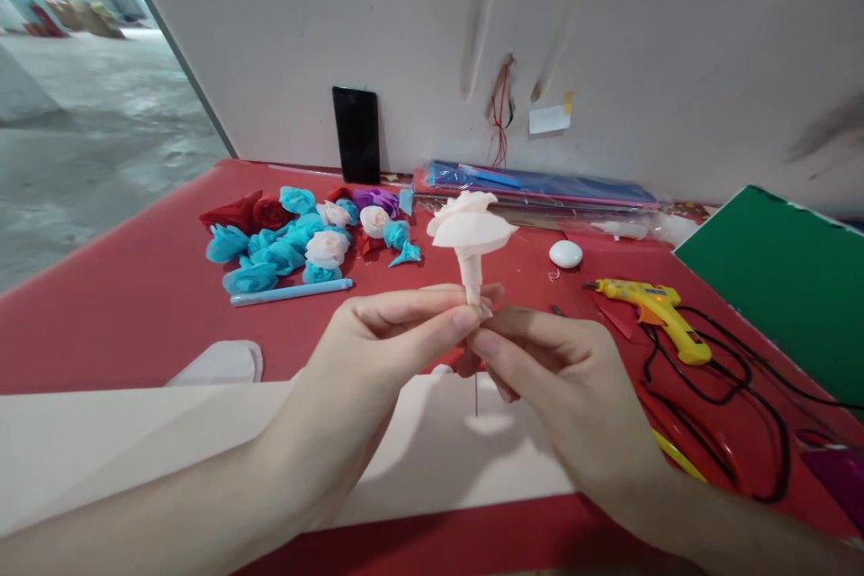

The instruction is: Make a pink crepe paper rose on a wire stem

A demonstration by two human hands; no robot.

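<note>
Two hands meet over the middle of a red table. The left hand and the right hand both pinch the thin stem of a pale pink paper flower. The fingertips are shut tight on the stem, thumb against finger on each hand. The flower stands up straight above the hands, with its bloom on top. A thin wire hangs down from the stem, under the hands.

Under the hands lies a big pale sheet. It fills the near part of the table, from 9 o'clock past the hands to 6 o'clock. Its near edge lies close to the person.

At 10 o'clock is a pile of flowers, blue, red, white and purple, well apart from the hands. A blue stick lies just in front of the pile. The red cloth between the pile and the hands is bare.

At 3 o'clock is a yellow glue gun, near the right hand. Its black cord loops over the table on that side. A white oval sits at 1 o'clock. A green board leans at 2 o'clock.

At 12 o'clock, a black phone stands against the wall. Flat paper packs lie along the wall.
</note>
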